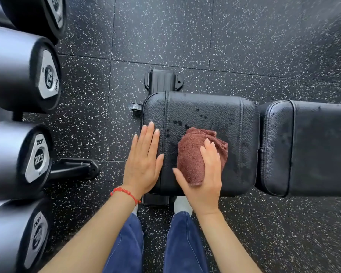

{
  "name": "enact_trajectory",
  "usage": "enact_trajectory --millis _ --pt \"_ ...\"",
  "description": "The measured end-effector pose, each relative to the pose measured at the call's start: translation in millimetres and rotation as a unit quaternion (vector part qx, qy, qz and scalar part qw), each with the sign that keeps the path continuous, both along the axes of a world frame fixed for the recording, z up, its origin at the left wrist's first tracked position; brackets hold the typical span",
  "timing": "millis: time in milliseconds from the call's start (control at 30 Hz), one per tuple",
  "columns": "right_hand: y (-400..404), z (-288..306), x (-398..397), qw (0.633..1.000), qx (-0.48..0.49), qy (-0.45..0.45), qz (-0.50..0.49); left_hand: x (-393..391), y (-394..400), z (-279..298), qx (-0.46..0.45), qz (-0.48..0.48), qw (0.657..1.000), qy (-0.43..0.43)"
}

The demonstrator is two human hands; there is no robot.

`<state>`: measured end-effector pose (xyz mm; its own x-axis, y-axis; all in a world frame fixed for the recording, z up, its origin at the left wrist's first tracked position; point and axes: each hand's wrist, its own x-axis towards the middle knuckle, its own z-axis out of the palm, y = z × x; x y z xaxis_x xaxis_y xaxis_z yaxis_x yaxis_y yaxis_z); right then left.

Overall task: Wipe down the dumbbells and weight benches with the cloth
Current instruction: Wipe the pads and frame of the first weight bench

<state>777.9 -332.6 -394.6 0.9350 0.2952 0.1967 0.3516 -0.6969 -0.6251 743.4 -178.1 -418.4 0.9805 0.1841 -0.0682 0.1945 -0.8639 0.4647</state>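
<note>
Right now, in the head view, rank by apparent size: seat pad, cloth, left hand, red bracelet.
1. Seat pad, clearly largest.
2. Cloth and left hand: about alike; the right hand covers part of the cloth, so I won't rank them.
3. Red bracelet, smallest.

Grained leather-look bench pad [205, 107], terry cloth [193, 152].

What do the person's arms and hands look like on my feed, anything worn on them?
Both forearms are bare, with no sleeves in view and no gloves. The left hand has a thin red beaded string bracelet around its wrist. The right hand shows no ring, watch or band. Nails look short and unpainted.
</note>
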Motion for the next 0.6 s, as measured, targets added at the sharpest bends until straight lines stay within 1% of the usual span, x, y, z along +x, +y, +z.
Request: enact_trajectory --millis 133,267,400,500,600 --pt "9.0 -7.7 5.7 0.999 -0.015 -0.051 0.001 -0.6 0.9 -2.9 -0.017 0.003 1.000 -0.022" --pt "16.7 -10.8 19.0 0.998 -0.012 -0.065 0.010 -0.7 1.3 -4.1 -0.023 0.005 0.999 -0.033" --pt "39.0 -8.3 60.9 0.999 0.008 -0.050 0.018 -1.0 0.9 -4.8 -0.024 0.002 0.999 -0.033" --pt "63.5 -4.7 94.3 0.999 0.021 -0.033 0.007 -1.2 0.7 -5.1 -0.019 0.001 0.999 -0.033" --pt "65.4 -2.3 93.9 0.999 0.030 -0.022 0.001 -0.8 0.7 -4.5 -0.019 0.003 0.999 -0.036"
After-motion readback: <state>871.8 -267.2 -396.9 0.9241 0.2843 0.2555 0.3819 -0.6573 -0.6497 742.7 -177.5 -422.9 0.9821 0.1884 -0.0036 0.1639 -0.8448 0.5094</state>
